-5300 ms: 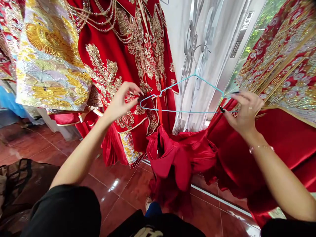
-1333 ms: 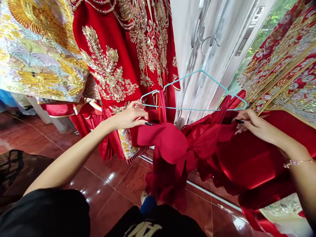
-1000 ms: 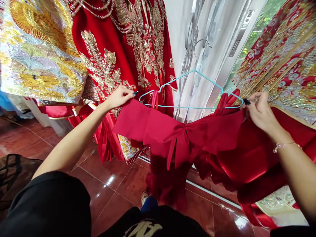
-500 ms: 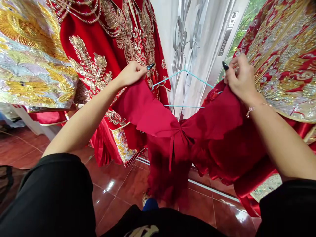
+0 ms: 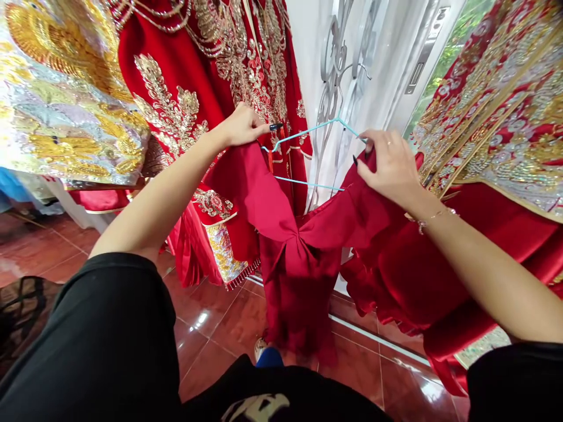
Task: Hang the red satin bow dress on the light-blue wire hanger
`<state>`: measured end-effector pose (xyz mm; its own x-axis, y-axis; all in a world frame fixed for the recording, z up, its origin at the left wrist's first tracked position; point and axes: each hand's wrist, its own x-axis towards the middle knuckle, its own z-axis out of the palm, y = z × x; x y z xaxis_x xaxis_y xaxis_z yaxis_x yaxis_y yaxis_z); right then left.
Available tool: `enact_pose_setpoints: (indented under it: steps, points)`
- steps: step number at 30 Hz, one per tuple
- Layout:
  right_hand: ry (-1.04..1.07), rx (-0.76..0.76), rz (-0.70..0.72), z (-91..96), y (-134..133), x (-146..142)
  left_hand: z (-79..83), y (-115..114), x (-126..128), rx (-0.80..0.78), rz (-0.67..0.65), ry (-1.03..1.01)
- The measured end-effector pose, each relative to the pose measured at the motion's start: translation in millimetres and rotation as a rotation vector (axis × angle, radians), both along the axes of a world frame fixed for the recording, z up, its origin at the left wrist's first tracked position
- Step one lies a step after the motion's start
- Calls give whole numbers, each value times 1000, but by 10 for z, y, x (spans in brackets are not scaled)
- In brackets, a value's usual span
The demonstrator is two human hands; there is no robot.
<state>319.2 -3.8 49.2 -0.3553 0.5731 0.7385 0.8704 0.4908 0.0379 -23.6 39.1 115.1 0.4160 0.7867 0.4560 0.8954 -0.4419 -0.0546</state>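
Left hand (image 5: 241, 126) and right hand (image 5: 389, 167) pinch top edges of red dress (image 5: 299, 258); looks soft, limp, best held there, beside blue wire hanger (image 5: 308, 184)

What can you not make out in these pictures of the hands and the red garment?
In the head view:
- Right end of the blue wire hanger: covered by the right hand and the red garment.
- Palm side of the left hand: hidden by the back of the hand.
- Shoe: mostly hidden by the person's black clothing.
- Print on the black clothing: cut off by the bottom edge.
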Motion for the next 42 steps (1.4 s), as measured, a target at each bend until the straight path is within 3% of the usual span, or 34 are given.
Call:
enact_pose_setpoints:
  steps: [3, 8, 11, 14, 18, 22, 25, 31, 42]
  points:
    - [117, 31, -66, -124, 15, -23, 29, -21, 175, -9, -76, -83]
    - [263, -283, -75, -222, 274, -1, 65, -34, 633, 86, -194, -83]
    - [305, -322, -74, -271, 358, 48, -14, -128, 733, 220, -237, -18]
    - [331, -293, -74, -324, 339, 71, -249, -397, 726, 312, -171, -21]
    - [311, -284, -109, -373, 284, 43, -732, -797, 746, 383, 2, -103]
    - [300, -198, -34, -377, 259, 103, -1031, -853, 730, 352, 157, -225]
    - [328, -206, -32, -344, 241, 266, -1027, -762, 652, 280, 211, -306]
    - [309, -210, -99, -254, 163, 559, -862, -771, 606, 155, 196, -293]
    - [246, -263, -181, -313, -10, 379, -762, -724, 817, 98, 521, -155]
